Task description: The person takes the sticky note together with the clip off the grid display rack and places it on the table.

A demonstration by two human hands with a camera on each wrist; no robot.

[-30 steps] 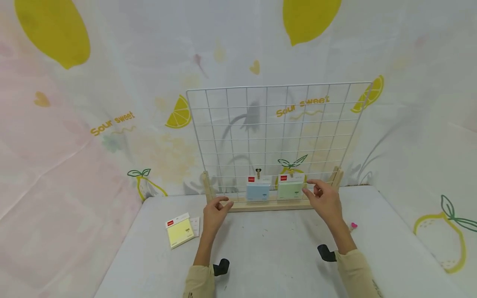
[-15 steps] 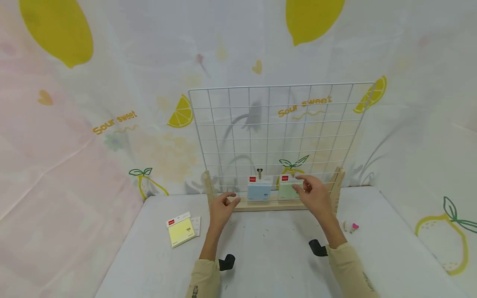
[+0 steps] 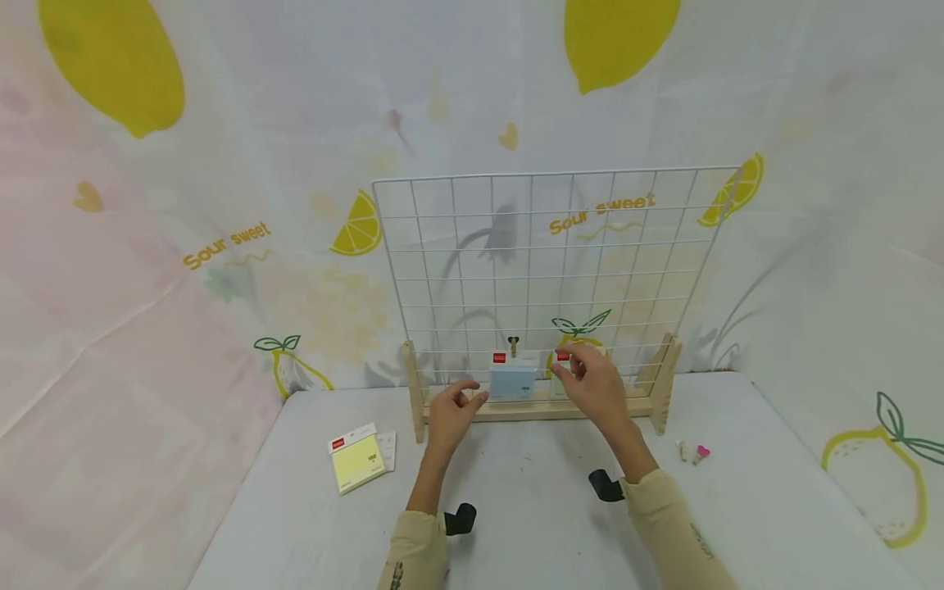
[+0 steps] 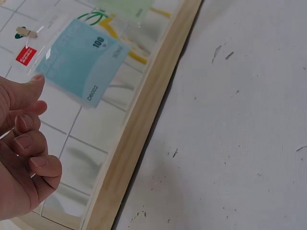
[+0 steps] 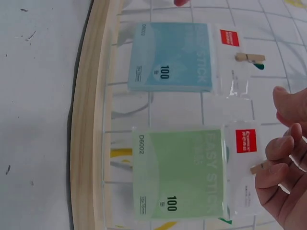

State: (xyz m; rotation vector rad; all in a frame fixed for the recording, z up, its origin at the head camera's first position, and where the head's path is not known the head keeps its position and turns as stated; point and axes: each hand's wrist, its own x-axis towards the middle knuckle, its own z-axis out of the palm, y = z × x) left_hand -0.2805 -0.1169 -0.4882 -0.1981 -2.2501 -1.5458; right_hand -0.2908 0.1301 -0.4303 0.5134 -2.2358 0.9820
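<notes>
A blue sticky-note pack [image 3: 512,383] hangs low on the white wire grid [image 3: 509,262], held by a small wooden clothespin [image 5: 249,57]. To its right hangs a green sticky-note pack [image 5: 177,172], whose own clothespin [image 5: 260,167] is partly hidden behind fingers. My left hand [image 3: 450,416] hovers at the blue pack's left side, thumb tip right by its edge in the left wrist view, fingers loosely curled around nothing. In front of the green pack's header is my right hand [image 3: 596,389], loosely curled with nothing in it, covering much of that pack in the head view.
Wooden feet and a wooden bar [image 3: 546,410] support the grid on the white table [image 3: 531,524]. A yellow sticky-note pack [image 3: 357,463] lies at the left over another white packet [image 3: 387,449]. Two small clothespins, one with a pink heart [image 3: 702,451], lie at the right.
My right hand has moved left from the green pack's right edge to across its front. The left hand has shifted right and slightly up, closer to the blue pack.
</notes>
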